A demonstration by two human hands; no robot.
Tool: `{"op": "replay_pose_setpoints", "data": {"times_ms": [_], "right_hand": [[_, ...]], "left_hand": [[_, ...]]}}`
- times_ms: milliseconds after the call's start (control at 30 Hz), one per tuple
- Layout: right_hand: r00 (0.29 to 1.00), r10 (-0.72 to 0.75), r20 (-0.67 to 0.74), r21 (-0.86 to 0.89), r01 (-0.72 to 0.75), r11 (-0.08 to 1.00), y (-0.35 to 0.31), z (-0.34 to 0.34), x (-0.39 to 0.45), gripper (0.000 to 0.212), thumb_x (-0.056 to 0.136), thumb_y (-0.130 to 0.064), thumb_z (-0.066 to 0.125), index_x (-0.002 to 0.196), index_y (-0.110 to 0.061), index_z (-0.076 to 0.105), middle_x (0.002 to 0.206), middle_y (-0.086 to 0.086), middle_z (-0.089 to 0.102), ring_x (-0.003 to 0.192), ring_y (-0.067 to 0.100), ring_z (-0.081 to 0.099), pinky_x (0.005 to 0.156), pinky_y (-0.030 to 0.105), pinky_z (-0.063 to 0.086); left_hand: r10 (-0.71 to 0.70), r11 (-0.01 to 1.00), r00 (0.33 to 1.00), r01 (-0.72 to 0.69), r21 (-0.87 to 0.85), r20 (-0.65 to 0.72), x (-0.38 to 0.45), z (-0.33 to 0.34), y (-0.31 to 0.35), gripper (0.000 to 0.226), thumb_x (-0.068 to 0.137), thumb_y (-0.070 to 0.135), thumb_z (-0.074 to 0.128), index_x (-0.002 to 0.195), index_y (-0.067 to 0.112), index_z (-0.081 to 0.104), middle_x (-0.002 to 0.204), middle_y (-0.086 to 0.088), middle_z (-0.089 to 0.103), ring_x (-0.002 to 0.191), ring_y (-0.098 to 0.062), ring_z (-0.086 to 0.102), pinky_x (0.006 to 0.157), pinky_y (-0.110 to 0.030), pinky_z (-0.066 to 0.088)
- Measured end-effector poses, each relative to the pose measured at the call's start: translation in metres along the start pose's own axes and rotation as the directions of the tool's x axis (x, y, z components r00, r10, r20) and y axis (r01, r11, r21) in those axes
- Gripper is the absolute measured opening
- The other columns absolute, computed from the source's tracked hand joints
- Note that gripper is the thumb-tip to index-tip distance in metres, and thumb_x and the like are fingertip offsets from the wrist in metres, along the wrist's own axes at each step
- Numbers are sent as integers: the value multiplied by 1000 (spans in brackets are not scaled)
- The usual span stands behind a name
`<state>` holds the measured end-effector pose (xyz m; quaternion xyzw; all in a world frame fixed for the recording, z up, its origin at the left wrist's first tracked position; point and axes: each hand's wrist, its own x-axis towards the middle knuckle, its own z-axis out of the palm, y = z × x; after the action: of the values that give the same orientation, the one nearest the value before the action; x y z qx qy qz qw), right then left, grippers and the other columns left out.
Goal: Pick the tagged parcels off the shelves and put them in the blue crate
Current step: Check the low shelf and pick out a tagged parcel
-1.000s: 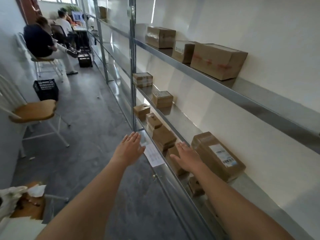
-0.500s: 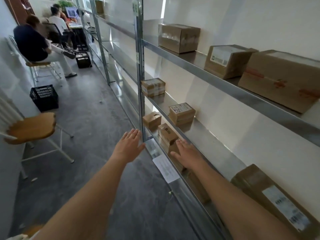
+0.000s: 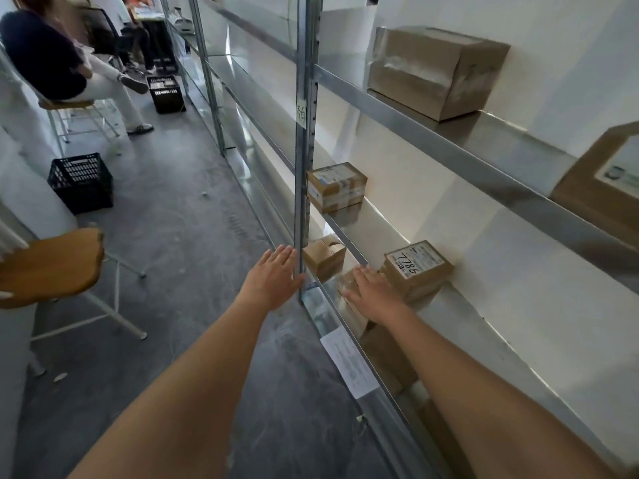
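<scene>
The parcels point(image 3: 416, 267) you are after sit on the metal shelves point(image 3: 432, 136) to your right. The nearest, a small cardboard box with a white label and handwritten digits on top, lies on the middle shelf just right of your right hand point(image 3: 371, 293). That hand is flat, fingers point(image 3: 363, 273) straight and released, and appears to rest on a lower brown box whose edges the view blurs. Your left hand point(image 3: 275, 280) hangs open in the aisle, close to the shelf upright point(image 3: 304, 143), holding nothing.

Judge these boxes as light and stiff: taped cardboard, dry and not slippery, with square corners that take a grip well. Take the small ones across two opposite side faces with one hand, thumb on the near side. The bigger carton point(image 3: 434, 69) on the upper shelf probably wants both hands under its ends. No blue crate is in view, only black crates point(image 3: 81, 183) on the floor far left.
</scene>
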<state>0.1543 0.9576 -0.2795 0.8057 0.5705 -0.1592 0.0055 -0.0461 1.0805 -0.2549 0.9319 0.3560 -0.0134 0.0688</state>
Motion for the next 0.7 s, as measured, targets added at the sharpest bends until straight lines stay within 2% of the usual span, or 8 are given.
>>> {"op": "replay_pose_setpoints", "data": {"times_ms": [200,300,433,700], "right_hand": [[998,67,13,51,-67,996,-32,-2,83,71,100,-54,30,155,-15,8,163,6,6,150,22,1,119,39,6],[992,127,-19,73,-126,989,-50,1,122,70,100,-53,30,155,-14,9,163,6,8,150,22,3,119,39,7],[974,225,12,139,-225,964,-72,12,164,73,99,-55,30,155,-14,6,163,5,7,150,23,6,119,41,9],[938,341,58,252,-344,905,-76,18,252,70,100,-54,29,154,-12,13,162,7,13,149,25,12,118,41,15]], "left_hand": [[41,999,998,-41,14,37,67,0,-80,65,102,44,28,154,8,10,162,-6,11,150,-18,4,123,-36,4],[106,994,994,-107,35,36,107,-7,-122,67,102,45,29,154,7,12,162,-7,12,150,-18,6,123,-36,4],[224,967,972,-232,102,76,156,-14,-171,67,101,46,28,153,8,11,162,-8,12,150,-20,6,123,-37,6],[361,916,916,-384,115,176,254,2,-196,66,102,46,23,154,9,7,162,-8,8,150,-19,4,123,-38,6]]}}
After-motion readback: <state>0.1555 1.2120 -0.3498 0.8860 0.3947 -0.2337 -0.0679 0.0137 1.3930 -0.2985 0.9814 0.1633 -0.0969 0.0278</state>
